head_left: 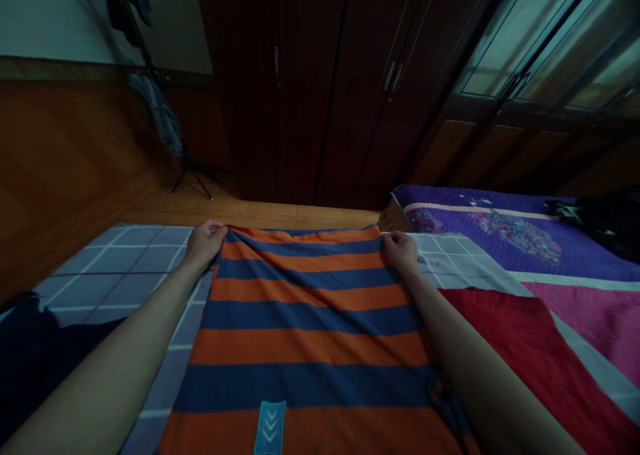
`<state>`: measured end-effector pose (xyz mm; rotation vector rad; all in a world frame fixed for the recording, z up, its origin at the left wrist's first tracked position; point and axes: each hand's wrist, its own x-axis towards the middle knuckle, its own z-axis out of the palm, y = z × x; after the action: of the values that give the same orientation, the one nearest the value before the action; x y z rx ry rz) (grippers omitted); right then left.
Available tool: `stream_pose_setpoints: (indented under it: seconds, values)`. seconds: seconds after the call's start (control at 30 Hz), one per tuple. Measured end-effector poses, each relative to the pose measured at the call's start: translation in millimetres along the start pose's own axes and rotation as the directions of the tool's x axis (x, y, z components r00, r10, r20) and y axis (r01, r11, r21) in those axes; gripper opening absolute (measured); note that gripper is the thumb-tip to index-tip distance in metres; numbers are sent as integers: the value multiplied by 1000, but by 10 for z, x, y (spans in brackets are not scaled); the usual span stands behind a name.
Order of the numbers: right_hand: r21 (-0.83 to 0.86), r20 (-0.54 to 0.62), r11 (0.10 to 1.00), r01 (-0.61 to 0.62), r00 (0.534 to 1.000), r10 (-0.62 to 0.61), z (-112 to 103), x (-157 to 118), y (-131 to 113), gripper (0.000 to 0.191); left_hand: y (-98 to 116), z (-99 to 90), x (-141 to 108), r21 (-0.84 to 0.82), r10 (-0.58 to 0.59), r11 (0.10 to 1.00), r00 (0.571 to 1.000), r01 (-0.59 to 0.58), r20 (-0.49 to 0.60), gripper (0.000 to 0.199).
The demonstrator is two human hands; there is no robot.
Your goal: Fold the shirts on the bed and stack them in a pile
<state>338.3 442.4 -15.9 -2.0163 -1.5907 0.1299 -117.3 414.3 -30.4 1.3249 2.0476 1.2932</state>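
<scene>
An orange and blue striped garment (310,318) lies spread across the bed, its far edge drawn out between my two hands. At its far left corner, my left hand (205,242) is closed, pinching the cloth. The far right corner is gripped by my right hand (400,248), fingers closed on the edge. A teal patch with white chevrons (271,428) shows near the bottom of the view. Dark cord or bunched cloth (443,398) sits along the garment's right side, beside my right forearm.
Beneath the garment is a grey checked bedsheet (110,262). Red cloth (505,322) lies to the right and dark cloth (45,348) to the left. Beyond are a purple bed cover (480,222), a dark wardrobe (310,108) and a clothes stand (187,165).
</scene>
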Motion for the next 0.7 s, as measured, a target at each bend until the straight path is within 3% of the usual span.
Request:
stream_pose_setpoints:
  seconds: [0.17, 0.27, 0.37, 0.53, 0.7]
  values:
    - [-45, 50, 999, 22, 999, -20, 16, -73, -77, 32, 90, -43, -75, 28, 86, 995, 974, -94, 208, 40]
    - [-32, 19, 999, 1, 1000, 0, 34, -66, -49, 31, 139, -25, -120, 103, 183, 970, 937, -222, 297, 26]
    - [20, -33, 1000, -15, 999, 16, 49, -30, 19, 38, 127, 31, -118, 133, 196, 965, 958, -226, 208, 14]
    - [41, -63, 999, -27, 998, 30, 58, 33, 77, 43, 23, 71, -46, 143, 158, 977, 987, -156, -5, 25]
    - [-77, -28, 995, -57, 998, 55, 78, 75, -21, 41, -9, 104, -53, 201, 140, 972, 988, -123, -69, 19]
